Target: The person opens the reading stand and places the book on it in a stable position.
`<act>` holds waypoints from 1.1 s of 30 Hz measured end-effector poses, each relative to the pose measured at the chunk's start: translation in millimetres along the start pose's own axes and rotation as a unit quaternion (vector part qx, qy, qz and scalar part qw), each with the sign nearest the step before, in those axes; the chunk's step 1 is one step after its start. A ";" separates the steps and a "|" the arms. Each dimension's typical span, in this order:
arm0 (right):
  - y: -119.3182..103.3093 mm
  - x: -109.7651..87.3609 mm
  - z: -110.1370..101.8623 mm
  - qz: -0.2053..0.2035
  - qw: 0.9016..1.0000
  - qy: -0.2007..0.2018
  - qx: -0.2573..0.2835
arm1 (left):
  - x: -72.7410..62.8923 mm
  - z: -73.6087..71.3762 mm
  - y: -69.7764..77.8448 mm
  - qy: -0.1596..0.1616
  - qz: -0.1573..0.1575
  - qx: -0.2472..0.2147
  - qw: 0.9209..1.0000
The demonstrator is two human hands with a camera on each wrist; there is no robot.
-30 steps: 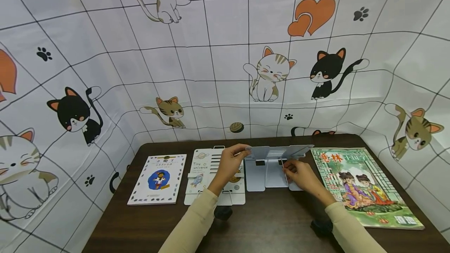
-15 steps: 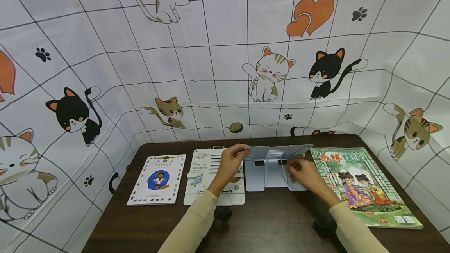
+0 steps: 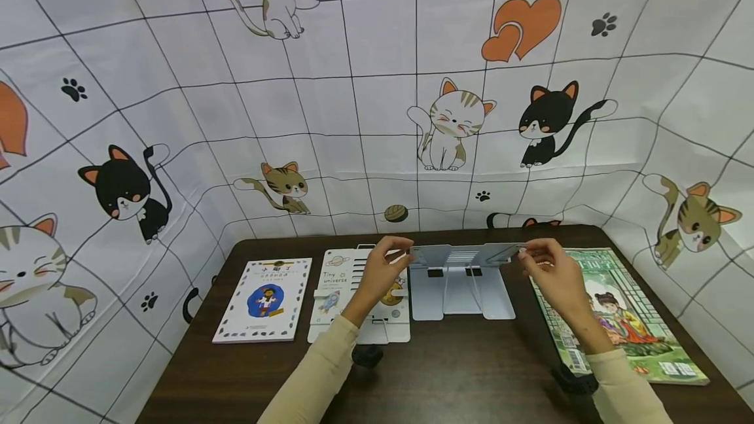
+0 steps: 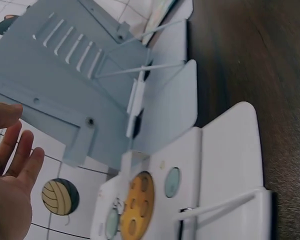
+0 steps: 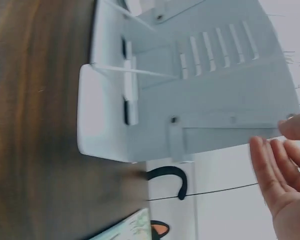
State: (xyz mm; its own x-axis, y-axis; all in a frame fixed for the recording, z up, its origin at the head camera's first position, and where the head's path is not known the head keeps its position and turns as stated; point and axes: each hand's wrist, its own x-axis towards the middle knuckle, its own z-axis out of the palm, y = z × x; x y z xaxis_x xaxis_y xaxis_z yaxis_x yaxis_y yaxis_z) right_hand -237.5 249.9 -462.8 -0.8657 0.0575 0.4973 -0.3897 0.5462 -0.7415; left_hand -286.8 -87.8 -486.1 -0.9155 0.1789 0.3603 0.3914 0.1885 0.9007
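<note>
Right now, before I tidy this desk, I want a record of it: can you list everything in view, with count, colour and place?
Slotted folding stand with wire struts: 1, pale blue-grey, rear centre of table
Flat rectangular stand printed "Tiny universe": 1, white, left of the folding stand
Thin book with blue round picture: 1, white, table's left
Glossy illustrated magazine: 1, mostly green, table's right
Smooth-topped table: 1, dark brown, beneath these
Cat-printed grid sheeting: count unclear, white, behind and beside table
Wrist devices: 2, black, one per wrist
Sleeves: 2, beige, both forearms
Left hand: 1, bare, folding stand's upper left corner
Right hand: 1, bare, its upper right corner
</note>
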 end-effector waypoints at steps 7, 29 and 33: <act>-1.2 9.4 2.6 -0.127 0.988 0.082 0.027 | -3.8 4.4 -8.4 -0.006 -0.030 0.034 0.999; 3.6 30.0 4.0 -0.112 0.987 0.112 -0.027 | -14.7 19.2 -0.8 0.010 0.004 0.033 0.999; 6.7 38.5 4.7 -0.093 0.989 0.110 -0.023 | -19.1 24.2 4.5 0.008 0.019 0.059 0.998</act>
State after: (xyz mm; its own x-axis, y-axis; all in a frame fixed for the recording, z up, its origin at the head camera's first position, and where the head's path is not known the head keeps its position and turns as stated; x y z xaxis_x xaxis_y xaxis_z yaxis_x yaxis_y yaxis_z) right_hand -274.9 251.9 -450.8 -0.6887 0.1295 0.7134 -0.5173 0.6016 -0.6086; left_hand -265.2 -67.0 -494.8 -0.9006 0.1734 0.3986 0.4336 0.2940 0.8518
